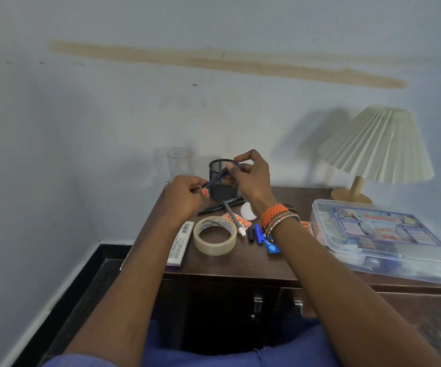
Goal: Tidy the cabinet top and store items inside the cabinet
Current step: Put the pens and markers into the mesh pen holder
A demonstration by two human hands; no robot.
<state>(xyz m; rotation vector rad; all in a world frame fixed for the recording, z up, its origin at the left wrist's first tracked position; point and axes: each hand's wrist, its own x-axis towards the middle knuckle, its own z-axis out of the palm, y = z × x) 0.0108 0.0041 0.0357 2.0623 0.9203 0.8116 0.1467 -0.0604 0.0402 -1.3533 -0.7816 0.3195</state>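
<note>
A person's left hand (184, 197) and right hand (251, 178) together hold a dark pen (218, 177) above the rear of a dark wooden cabinet top (240, 263), the fingers of each hand pinched around one end, directly in front of a black mesh pen cup (218, 193) that the hands partly cover. A clear glass (180, 162) stands at the back left corner and a lamp with a pleated cream shade (378, 144) at the back right. Toward the front edge lie a roll of clear tape (214, 235), a white flat box with a barcode (181, 245) at the left edge, a grey pen (234, 217) across an orange pill strip (236, 219), black pens (222, 205), small black and blue caps (255, 233) and a blue packet (272, 247) half hidden under the right wrist, which wears orange and beaded bracelets (276, 215). A clear plastic first aid box (383, 239) overhangs the right front edge; its label reads "FIRST", the brand line blurred. The tape's print and the white box's text are too small to read. The cabinet doors (275, 303) below sit in shadow.
</note>
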